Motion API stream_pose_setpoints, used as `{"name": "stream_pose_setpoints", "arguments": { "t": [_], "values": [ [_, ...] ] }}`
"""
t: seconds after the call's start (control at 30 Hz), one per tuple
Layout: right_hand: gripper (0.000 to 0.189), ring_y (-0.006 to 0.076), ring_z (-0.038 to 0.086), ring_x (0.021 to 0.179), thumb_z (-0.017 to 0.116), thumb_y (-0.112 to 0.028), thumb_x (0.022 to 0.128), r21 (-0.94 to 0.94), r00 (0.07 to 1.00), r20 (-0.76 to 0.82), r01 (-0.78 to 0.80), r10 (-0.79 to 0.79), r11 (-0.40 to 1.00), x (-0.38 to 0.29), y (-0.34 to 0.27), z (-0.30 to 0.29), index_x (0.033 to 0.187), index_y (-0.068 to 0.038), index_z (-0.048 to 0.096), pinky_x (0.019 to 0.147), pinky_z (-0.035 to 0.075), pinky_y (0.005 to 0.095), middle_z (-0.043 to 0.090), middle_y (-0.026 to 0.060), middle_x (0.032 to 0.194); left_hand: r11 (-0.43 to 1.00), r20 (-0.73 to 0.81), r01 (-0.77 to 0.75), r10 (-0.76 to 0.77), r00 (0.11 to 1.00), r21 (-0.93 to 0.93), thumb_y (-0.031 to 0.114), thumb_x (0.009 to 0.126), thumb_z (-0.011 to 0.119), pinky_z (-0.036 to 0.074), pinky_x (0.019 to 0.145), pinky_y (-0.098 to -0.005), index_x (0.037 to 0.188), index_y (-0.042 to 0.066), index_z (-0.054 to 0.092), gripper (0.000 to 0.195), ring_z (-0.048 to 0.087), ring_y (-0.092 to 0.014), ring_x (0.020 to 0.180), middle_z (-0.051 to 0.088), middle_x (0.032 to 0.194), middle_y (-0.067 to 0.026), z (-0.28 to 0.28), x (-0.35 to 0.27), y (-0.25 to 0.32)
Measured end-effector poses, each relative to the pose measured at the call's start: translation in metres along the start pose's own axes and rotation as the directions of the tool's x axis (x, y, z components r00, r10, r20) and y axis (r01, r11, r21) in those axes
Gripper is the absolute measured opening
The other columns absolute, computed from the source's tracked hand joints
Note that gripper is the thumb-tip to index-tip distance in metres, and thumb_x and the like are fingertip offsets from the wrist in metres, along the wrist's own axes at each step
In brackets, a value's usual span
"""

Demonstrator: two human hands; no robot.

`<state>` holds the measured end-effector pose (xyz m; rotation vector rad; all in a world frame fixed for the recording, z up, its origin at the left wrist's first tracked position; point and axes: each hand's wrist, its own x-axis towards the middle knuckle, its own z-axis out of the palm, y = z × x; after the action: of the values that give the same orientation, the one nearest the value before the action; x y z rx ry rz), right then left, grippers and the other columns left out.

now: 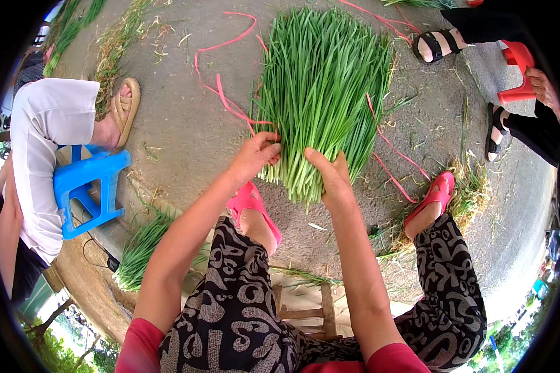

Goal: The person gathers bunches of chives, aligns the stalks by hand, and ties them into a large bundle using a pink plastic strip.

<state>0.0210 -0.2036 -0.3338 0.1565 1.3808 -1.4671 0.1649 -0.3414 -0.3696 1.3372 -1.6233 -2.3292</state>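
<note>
A large pile of green Chinese chives (326,74) lies on the ground before me, leaf tips pointing away and pale stem ends towards me. My right hand (332,177) grips a bunch of chives (305,179) near its cut ends, with the thumb on top. At the pile's left edge is my left hand (262,151), its thumb and fingers drawn close together against the stems. Whether it pinches anything is hidden. Pink plastic tying strips (235,108) run beside and under the pile; one passes right by my left fingertips. Another strip (394,149) trails out to the right.
My pink shoes (441,189) flank the pile. A blue plastic stool (91,191) and a seated person's sandal (128,112) are at left. More chives (144,247) lie near my left forearm. At right are a person's black sandals (434,46), a red stool (518,74) and leaf scraps (471,191).
</note>
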Motion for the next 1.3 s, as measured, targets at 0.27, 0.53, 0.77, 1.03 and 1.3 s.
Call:
{"name": "stream_pose_setpoints", "arguments": {
  "t": [0.27, 0.53, 0.77, 1.03, 1.3],
  "values": [
    [0.093, 0.0365, 0.042, 0.121, 0.076, -0.035, 0.075, -0.543, 0.939, -0.065, 0.251, -0.339, 0.801, 0.001, 0.022, -0.010, 0.135, 0.014, 0.024, 0.103, 0.034, 0.0415, 0.042, 0.0288, 0.129, 0.996, -0.027, -0.050, 0.052, 0.998, 0.067, 0.014, 0.094, 0.054, 0.048, 0.068, -0.0251, 0.119, -0.001, 0.051, 0.029, 0.059, -0.011, 0.076, 0.062, 0.088, -0.0043, 0.015, -0.005, -0.013],
    [0.094, 0.0473, 0.030, 0.128, 0.073, -0.038, 0.077, -0.904, 0.709, 0.089, 0.353, -0.700, 0.242, -0.025, 0.002, 0.015, 0.137, 0.013, 0.023, 0.106, 0.027, 0.0490, 0.024, 0.0353, 0.140, 0.999, -0.066, -0.035, 0.035, 0.997, 0.004, 0.011, 0.093, 0.054, 0.046, 0.064, -0.0243, 0.120, -0.002, 0.049, 0.030, 0.057, -0.011, 0.072, 0.061, 0.084, -0.0048, 0.023, -0.011, -0.010],
    [0.078, 0.0427, 0.036, 0.125, 0.071, -0.034, 0.079, -0.918, 0.687, 0.213, 0.384, -0.695, 0.098, -0.009, 0.010, 0.002, 0.135, 0.005, 0.034, 0.103, 0.030, 0.0481, 0.031, 0.0286, 0.138, 0.986, -0.046, -0.123, 0.129, 0.991, 0.115, 0.010, 0.092, 0.056, 0.045, 0.062, -0.0246, 0.118, -0.002, 0.049, 0.030, 0.056, -0.011, 0.070, 0.060, 0.082, -0.0052, 0.028, -0.007, -0.010],
    [0.031, 0.0290, 0.065, 0.086, 0.062, -0.025, 0.086, -0.747, 0.555, 0.655, 0.372, 0.512, 0.551, -0.068, 0.031, -0.029, 0.111, -0.007, 0.062, 0.082, 0.050, 0.0403, 0.068, 0.0127, 0.095, 0.993, -0.066, -0.094, 0.098, 0.993, 0.067, 0.013, 0.091, 0.058, 0.049, 0.068, -0.0260, 0.117, -0.003, 0.049, 0.032, 0.061, -0.013, 0.076, 0.062, 0.084, -0.0063, 0.014, -0.004, -0.005],
    [0.044, 0.0315, 0.064, 0.095, 0.061, -0.032, 0.086, -0.808, 0.767, 0.575, 0.479, 0.285, 0.343, -0.020, 0.071, -0.035, 0.123, -0.009, 0.054, 0.085, 0.050, 0.0386, 0.065, 0.0143, 0.108, 0.986, -0.062, -0.130, 0.137, 0.989, 0.107, 0.013, 0.090, 0.059, 0.046, 0.060, -0.0255, 0.120, -0.003, 0.048, 0.036, 0.058, -0.010, 0.070, 0.061, 0.081, -0.0058, 0.015, -0.005, -0.004]
  ]
}}
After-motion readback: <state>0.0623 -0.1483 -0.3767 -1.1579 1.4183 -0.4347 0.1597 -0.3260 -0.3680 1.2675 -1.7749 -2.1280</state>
